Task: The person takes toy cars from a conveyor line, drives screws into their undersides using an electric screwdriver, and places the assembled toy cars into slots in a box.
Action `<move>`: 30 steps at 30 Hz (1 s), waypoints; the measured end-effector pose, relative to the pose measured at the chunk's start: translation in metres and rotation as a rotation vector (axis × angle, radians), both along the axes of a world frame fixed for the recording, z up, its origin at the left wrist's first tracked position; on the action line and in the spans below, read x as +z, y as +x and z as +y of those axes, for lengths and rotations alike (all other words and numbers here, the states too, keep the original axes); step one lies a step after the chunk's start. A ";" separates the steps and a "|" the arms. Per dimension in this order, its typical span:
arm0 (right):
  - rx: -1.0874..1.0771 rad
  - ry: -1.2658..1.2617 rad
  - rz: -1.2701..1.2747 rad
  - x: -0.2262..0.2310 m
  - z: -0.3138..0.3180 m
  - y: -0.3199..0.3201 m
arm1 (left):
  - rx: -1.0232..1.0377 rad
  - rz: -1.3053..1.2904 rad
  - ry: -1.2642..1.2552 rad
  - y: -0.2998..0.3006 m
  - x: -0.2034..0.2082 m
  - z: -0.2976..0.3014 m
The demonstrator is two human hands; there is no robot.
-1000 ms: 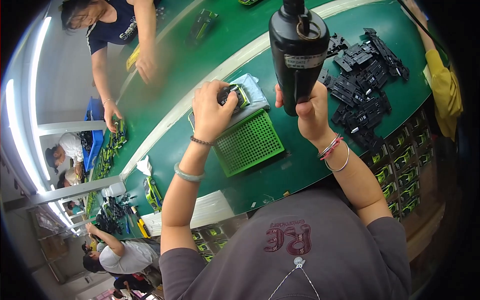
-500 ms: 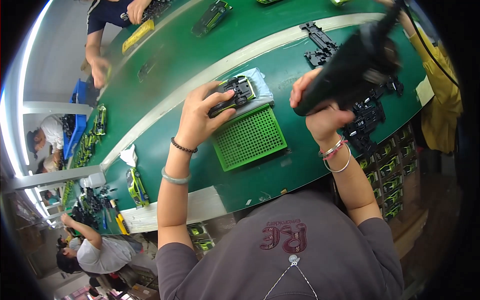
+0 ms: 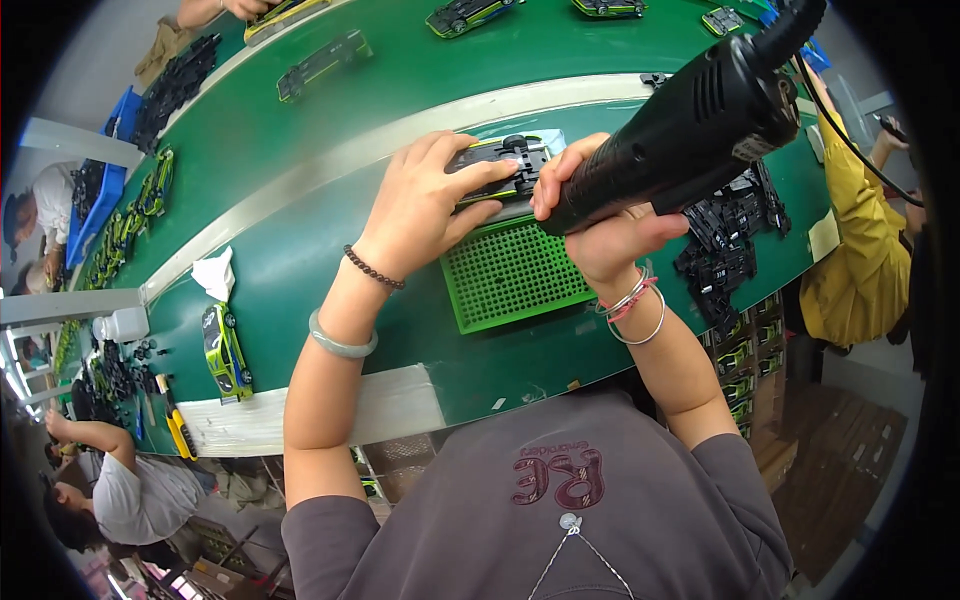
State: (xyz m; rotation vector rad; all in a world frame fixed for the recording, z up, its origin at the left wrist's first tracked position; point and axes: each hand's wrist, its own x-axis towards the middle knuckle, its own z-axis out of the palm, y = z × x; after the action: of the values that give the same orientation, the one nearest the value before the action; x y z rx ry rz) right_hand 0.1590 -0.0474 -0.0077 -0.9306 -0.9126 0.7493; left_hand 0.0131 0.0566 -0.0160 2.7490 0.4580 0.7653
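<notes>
An upside-down toy car (image 3: pixel 490 152), with a black underside and yellow-green edges, rests on a pale blue pad (image 3: pixel 556 138) on the green table. My left hand (image 3: pixel 410 205) grips it from the left, thumb and fingers on either side. My right hand (image 3: pixel 605 245) is wrapped around a black corded power tool (image 3: pixel 680 125) shaped like an electric screwdriver. The tool slants down to the left, its lower end beside the car; my fingers hide its tip, so contact cannot be made out. Below the car lies a green perforated basket (image 3: pixel 530 313).
Black chassis parts (image 3: pixel 725 240) are piled to the right. Another toy car (image 3: pixel 228 350) and a white tissue (image 3: pixel 215 275) lie at left. Beyond a pale strip (image 3: pixel 400 128), more cars (image 3: pixel 470 15) sit on a green surface. A yellow-sleeved person (image 3: pixel 860 240) is at right.
My right hand has brought the power tool leftward, close to the car. My left hand still grips the car, now slightly further right. The view has shifted a little.
</notes>
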 end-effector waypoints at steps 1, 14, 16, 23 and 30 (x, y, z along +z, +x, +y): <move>0.002 -0.012 -0.026 -0.001 0.000 0.000 | -0.001 -0.001 -0.003 0.000 -0.001 0.000; 0.019 -0.021 -0.050 -0.006 -0.001 0.000 | -0.004 -0.020 -0.015 0.000 -0.002 0.001; 0.010 -0.039 -0.093 -0.005 -0.001 0.000 | -0.001 -0.019 -0.015 0.000 -0.002 0.001; -0.008 -0.079 -0.072 -0.004 0.000 -0.005 | -0.001 -0.017 -0.008 -0.001 -0.002 0.001; 0.038 -0.068 -0.120 -0.007 0.003 -0.002 | -0.011 -0.016 -0.011 -0.001 0.000 0.001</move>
State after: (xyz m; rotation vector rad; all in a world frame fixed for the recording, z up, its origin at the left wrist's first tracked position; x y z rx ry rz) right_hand 0.1567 -0.0442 -0.0144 -1.0295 -1.0175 0.7666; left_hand 0.0119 0.0581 -0.0161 2.7313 0.4427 0.7796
